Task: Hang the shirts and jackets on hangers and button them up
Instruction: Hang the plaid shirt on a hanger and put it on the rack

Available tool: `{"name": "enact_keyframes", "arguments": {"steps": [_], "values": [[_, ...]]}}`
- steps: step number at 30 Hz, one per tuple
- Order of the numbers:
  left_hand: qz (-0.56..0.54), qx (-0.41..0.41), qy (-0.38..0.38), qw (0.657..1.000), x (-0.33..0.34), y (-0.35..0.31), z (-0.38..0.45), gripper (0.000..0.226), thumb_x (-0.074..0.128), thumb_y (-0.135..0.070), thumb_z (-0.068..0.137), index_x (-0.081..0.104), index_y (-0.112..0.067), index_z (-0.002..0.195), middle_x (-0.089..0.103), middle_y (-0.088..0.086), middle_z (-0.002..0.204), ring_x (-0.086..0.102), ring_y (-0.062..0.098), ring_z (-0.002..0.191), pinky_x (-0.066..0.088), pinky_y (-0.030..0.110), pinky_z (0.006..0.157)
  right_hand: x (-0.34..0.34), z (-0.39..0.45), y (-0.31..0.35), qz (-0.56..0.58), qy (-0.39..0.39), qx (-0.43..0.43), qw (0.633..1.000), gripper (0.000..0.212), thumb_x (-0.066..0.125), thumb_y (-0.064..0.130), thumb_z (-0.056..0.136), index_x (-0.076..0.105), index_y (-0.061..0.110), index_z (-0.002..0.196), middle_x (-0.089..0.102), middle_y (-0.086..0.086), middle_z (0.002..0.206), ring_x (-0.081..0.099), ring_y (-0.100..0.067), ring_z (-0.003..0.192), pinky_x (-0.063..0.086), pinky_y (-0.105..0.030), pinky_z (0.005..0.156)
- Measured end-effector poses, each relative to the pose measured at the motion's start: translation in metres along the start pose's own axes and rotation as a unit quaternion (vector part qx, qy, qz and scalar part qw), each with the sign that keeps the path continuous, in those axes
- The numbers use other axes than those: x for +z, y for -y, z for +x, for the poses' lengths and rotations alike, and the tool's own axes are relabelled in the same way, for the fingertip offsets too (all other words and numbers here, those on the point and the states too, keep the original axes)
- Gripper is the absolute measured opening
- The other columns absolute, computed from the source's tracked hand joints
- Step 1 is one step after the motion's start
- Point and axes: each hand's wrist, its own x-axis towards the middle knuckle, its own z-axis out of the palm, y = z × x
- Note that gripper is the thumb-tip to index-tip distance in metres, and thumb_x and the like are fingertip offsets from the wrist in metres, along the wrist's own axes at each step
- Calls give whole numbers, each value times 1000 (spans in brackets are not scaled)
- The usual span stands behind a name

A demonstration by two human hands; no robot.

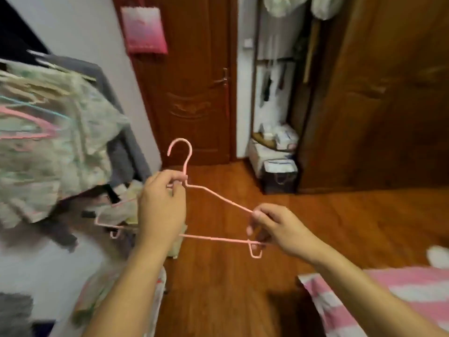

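Glossy wood floor, matt pink hanger.

Two bare forearms and hands
Left hand and right hand show no sleeves, rings or watch.

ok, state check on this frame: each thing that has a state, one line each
pink hanger: bare, no garment on it, held in the air, hook up
left hand: grips the hanger at the neck below the hook
right hand: pinches the hanger's right shoulder end
door: closed
wardrobe door: looks closed, blurred
clothes pile: heaped at left, not hung, blurred
striped cloth: lying flat at lower right
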Motion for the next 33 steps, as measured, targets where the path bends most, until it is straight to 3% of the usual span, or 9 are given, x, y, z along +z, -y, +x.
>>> {"name": "enact_keyframes", "arguments": {"steps": [4, 7, 9, 16, 20, 23, 27, 30, 33], "values": [[11, 18, 329, 944, 134, -55, -62, 19, 57, -20, 102, 69, -34, 104, 63, -8, 112, 60, 14, 100, 54, 35, 84, -87, -147, -103, 66, -246, 144, 956, 28, 43, 17, 107, 58, 1, 89, 65, -15, 75, 65, -26, 62, 52, -36, 59], [18, 124, 506, 853, 210, -120, -126, 15, 62, -22, 99, 69, -33, 107, 66, -7, 113, 61, 13, 104, 46, 28, 87, -119, -258, -148, 184, -418, 177, 872, 29, 43, 19, 108, 57, 0, 92, 64, -20, 78, 67, -38, 68, 57, -44, 65], [10, 181, 567, 804, 246, -167, -178, 16, 64, -20, 97, 70, -29, 108, 68, -6, 112, 63, 14, 105, 46, 27, 90, -127, -327, -165, 238, -508, 180, 808, 28, 42, 20, 108, 56, 0, 95, 65, -20, 79, 71, -40, 72, 61, -43, 64], [-23, 218, 710, 670, 286, -273, -423, 18, 60, -20, 100, 67, -31, 113, 65, -9, 110, 62, 13, 104, 44, 27, 85, -72, -580, -244, 339, -705, 203, 588, 27, 41, 17, 109, 53, -2, 93, 68, -23, 76, 72, -40, 69, 61, -40, 61], [-36, 182, 773, 607, 262, -303, -575, 21, 62, -11, 98, 67, -31, 102, 70, -4, 102, 65, 18, 98, 43, 27, 78, -14, -718, -279, 373, -746, 253, 491, 26, 37, 8, 107, 51, -3, 87, 64, -27, 70, 71, -34, 62, 60, -34, 53], [-20, 177, 820, 544, 233, -321, -667, 20, 61, -13, 98, 67, -30, 106, 70, 0, 112, 64, 16, 96, 45, 28, 80, 33, -804, -294, 399, -771, 271, 416, 28, 38, 11, 108, 51, -7, 91, 65, -38, 80, 72, -36, 63, 59, -32, 53], [-6, 198, 838, 509, 225, -360, -752, 18, 57, -18, 101, 62, -29, 115, 64, -2, 118, 61, 6, 94, 49, 28, 79, 70, -906, -292, 382, -828, 288, 293, 29, 40, 14, 108, 54, -8, 95, 70, -26, 74, 73, -38, 69, 62, -36, 60], [-5, 239, 840, 487, 226, -389, -796, 21, 55, -19, 104, 62, -26, 121, 63, -5, 117, 56, -3, 92, 43, 19, 70, 78, -978, -290, 352, -858, 285, 243, 28, 41, 16, 109, 55, -6, 99, 68, -32, 85, 74, -37, 72, 62, -34, 59], [-3, 283, 842, 459, 226, -414, -831, 23, 54, -23, 104, 62, -29, 125, 64, -7, 119, 62, 8, 101, 47, 29, 79, 84, -1037, -313, 321, -871, 310, 207, 28, 39, 21, 109, 55, -3, 109, 64, -28, 90, 72, -32, 69, 59, -31, 52]]}}
